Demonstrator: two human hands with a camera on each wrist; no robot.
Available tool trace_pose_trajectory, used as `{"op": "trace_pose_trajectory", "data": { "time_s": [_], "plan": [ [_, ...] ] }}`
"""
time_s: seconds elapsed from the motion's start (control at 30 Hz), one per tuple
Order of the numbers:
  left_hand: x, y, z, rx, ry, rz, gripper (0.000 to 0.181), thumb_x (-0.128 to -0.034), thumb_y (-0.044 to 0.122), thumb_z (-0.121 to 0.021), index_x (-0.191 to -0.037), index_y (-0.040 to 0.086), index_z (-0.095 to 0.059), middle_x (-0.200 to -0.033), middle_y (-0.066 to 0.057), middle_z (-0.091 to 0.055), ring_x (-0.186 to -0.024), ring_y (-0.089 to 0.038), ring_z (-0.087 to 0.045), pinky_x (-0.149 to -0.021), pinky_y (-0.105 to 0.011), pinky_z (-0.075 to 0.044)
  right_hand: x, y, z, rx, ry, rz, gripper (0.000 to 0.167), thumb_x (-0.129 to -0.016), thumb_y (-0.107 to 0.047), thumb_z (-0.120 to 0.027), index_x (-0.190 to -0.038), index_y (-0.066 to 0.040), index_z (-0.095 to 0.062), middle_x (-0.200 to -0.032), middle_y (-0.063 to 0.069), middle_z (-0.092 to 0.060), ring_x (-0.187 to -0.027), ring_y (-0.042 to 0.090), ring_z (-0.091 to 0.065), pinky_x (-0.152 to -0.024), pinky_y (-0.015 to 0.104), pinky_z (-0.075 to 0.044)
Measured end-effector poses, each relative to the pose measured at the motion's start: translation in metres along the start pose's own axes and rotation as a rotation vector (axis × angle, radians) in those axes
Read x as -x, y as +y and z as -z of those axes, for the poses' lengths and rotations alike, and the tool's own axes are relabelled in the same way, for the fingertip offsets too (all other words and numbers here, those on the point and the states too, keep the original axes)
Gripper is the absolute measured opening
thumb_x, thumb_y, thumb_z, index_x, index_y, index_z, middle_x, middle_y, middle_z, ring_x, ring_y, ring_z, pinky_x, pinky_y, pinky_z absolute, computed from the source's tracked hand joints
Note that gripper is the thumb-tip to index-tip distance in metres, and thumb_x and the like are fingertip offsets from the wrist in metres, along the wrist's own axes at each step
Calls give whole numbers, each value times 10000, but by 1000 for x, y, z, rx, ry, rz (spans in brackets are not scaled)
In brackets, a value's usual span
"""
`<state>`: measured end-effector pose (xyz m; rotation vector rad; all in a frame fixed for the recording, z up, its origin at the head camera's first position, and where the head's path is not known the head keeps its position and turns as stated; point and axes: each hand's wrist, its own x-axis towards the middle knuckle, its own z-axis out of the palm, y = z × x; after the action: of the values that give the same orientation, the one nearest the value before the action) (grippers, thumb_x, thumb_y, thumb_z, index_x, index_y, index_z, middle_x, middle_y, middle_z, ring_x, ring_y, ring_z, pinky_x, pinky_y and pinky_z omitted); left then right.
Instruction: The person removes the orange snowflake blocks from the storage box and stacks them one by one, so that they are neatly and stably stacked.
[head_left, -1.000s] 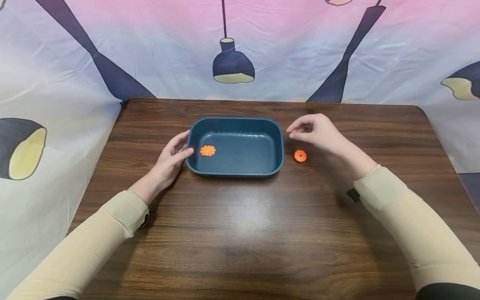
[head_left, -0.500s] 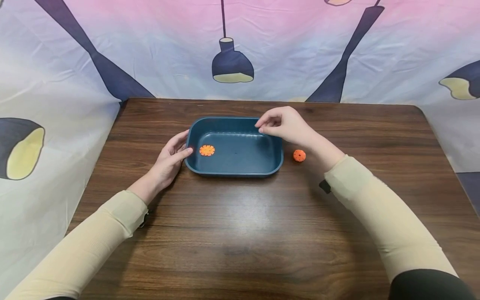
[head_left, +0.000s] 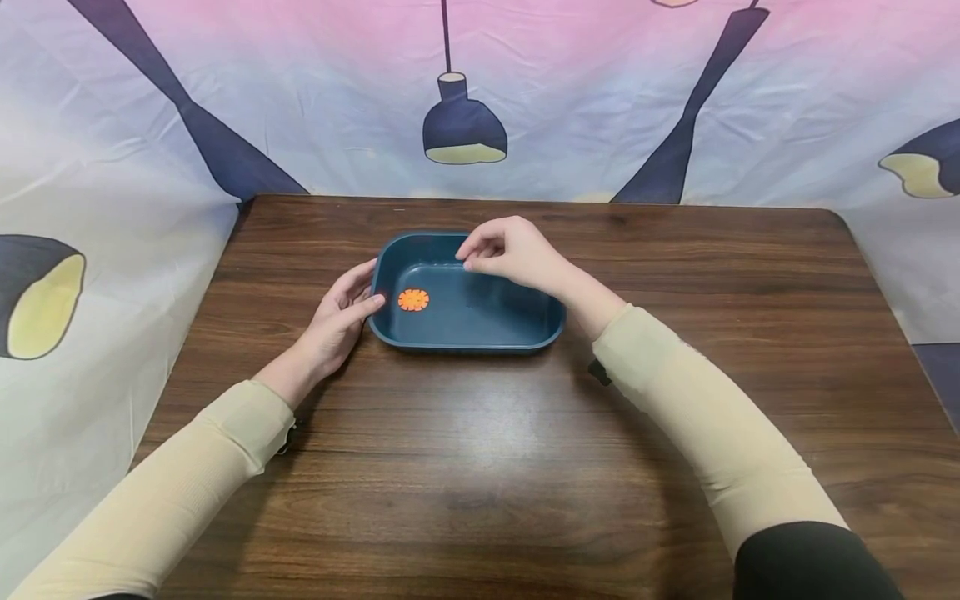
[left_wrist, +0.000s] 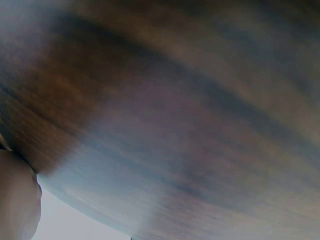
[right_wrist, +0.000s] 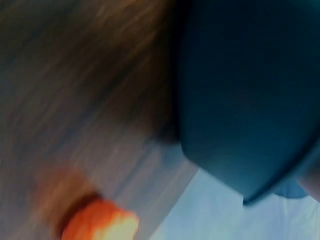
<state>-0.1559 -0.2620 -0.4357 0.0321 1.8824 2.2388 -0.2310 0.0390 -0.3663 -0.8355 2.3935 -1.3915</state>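
A dark blue-green plastic tray (head_left: 480,346) stands on the table. My left hand (head_left: 337,325) grips its left end, thumb over the rim and fingers along the outside. Inside the tray, near that thumb, lies an orange notched disc (head_left: 413,300). Above the tray's far middle part hovers my right hand (head_left: 517,254), fingers bent and thumb close to the index fingertip; I see nothing between them. The right wrist view shows the tray's outer wall (right_wrist: 245,90) and a blurred orange piece (right_wrist: 102,222) on the table. In the head view the right forearm hides that piece.
The brown wood-grain table (head_left: 480,483) carries the tray toward its far side. A printed cloth (head_left: 337,100) with lamp shapes hangs behind and at the sides. Mostly blurred tabletop (left_wrist: 150,115) fills the left wrist view.
My right hand has moved left, from beside the tray to above its middle. Its forearm now covers the orange piece to the tray's right. The left hand and tray stay nearly in place.
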Motion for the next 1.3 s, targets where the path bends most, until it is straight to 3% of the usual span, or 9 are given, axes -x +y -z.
{"op": "trace_pose_trajectory", "data": {
  "time_s": [0.53, 1.0, 1.3],
  "plan": [
    [-3, 2, 0, -35, -9, 17, 545, -1073, 34, -558, -1591, 165, -448, -1468, 98, -509, -1463, -133, -410, -1113, -128, -419, -30, 5, -47, 15, -44, -49, 228, -970, -61, -771, -1191, -4, -766, -1137, 146, -769, -1008, 237, -723, -932, 287, -608],
    [-2, 1, 1, -5, -24, -14, 535, -1071, 14, -547, -1579, 156, -457, -1442, 113, -526, -1416, -88, -441, -1104, -132, -428, -37, 1, -71, 65, -89, -61, 224, -959, -44, -769, -1181, -14, -767, -1140, 128, -755, -1000, 218, -706, -904, 264, -601],
    [-1, -1, 0, 8, -14, -17, 537, -1056, -27, -541, -1553, 167, -481, -1434, 111, -535, -1384, -78, -460, -1093, -135, -435, -36, 7, -80, 131, -108, -28, 263, -964, -50, -774, -1224, -24, -744, -1216, 117, -724, -1078, 210, -686, -977, 266, -583]
  ]
}}
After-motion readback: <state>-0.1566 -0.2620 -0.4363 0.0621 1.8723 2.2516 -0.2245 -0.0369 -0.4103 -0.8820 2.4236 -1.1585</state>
